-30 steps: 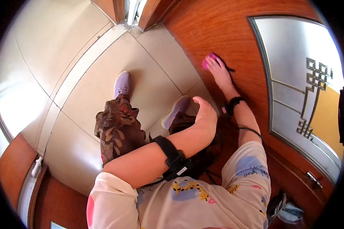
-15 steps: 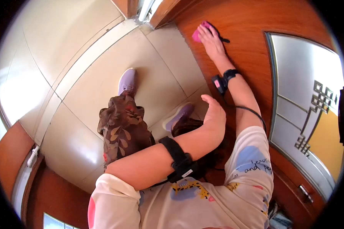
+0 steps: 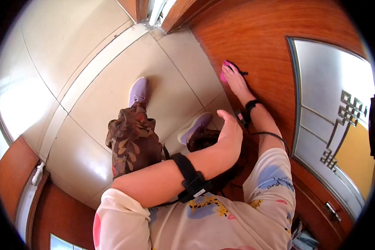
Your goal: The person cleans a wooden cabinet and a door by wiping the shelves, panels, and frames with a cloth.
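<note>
My right hand [image 3: 237, 81] presses a bright pink cloth [image 3: 223, 76] against the reddish-brown wooden door [image 3: 262, 54]. Its fingers lie over the cloth, which is mostly covered, and a dark strip shows along their far side. My left hand [image 3: 231, 132] is bent at the wrist in front of my body, near the lower part of the door. Only its back and what looks like the thumb show; the other fingers are hidden. Black straps with small devices and a cable sit on both forearms.
A glass panel [image 3: 316, 91] with metal lattice trim is set in the door on the right. My purple shoes [image 3: 139, 89] stand on beige floor tiles [image 3: 166, 75]. A door frame edge [image 3: 171, 21] is at the top, and another wooden door [image 3: 14, 166] at the lower left.
My right hand has slid with the pink cloth along the door, closer to my body. My left hand has shifted only slightly.
</note>
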Available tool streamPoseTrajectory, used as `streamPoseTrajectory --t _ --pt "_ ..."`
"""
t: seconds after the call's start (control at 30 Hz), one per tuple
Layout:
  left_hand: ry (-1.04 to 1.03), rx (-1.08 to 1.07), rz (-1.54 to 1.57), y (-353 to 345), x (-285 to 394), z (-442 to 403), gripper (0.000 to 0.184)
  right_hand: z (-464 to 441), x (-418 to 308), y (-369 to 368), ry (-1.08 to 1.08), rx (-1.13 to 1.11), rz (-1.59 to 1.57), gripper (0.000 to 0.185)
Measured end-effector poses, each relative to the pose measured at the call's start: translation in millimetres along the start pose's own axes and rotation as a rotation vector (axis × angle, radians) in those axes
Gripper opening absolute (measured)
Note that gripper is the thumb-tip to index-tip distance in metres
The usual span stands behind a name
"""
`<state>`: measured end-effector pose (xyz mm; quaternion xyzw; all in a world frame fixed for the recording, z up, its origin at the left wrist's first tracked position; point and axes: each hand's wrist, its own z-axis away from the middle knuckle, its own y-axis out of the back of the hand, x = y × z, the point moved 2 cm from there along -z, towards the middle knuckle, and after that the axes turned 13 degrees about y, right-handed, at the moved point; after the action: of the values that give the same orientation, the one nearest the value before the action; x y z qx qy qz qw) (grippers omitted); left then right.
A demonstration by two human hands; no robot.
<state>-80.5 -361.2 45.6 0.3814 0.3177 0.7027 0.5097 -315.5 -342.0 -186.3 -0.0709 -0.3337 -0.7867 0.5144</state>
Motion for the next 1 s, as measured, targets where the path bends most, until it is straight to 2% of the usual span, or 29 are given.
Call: streamPoseTrajectory --t 0.07,0.27,0.37,0.53,0.6,0.83,0.9,0.93,1.0 --pt "0.067 0.066 0.008 -8 6 0 0.040 -32 29 20 -0.037 0.036 0.023 0.046" --pt "0.134 0.002 0.061 -16 -4 11 0.039 -136 107 54 -0.184 0.181 0.012 0.047" --pt "0.126 -0.002 0.082 -20 -13 16 0.040 -174 118 53 -0.230 0.240 -0.055 0.045" --pt "0.177 -0.033 -0.012 -23 -19 11 0.042 -185 84 21 -0.277 0.225 -0.014 0.044" --pt "0.177 -0.004 -0.009 -25 -17 10 0.042 -169 59 4 -0.143 0.141 -0.006 0.045" --pt "0.131 0.027 -0.029 -25 -3 19 0.047 -67 -40 -51 0.012 0.007 -0.097 0.048" --pt "0.116 0.036 -0.029 -29 4 21 0.047 -47 -60 -55 0.082 -0.165 -0.186 0.043" --pt "0.110 0.038 -0.023 -30 7 22 0.047 -39 -66 -51 0.075 -0.172 -0.192 0.043" --pt "0.086 0.021 -0.024 -31 8 26 0.047 -39 -69 -40 -0.147 -0.115 -0.916 0.035"
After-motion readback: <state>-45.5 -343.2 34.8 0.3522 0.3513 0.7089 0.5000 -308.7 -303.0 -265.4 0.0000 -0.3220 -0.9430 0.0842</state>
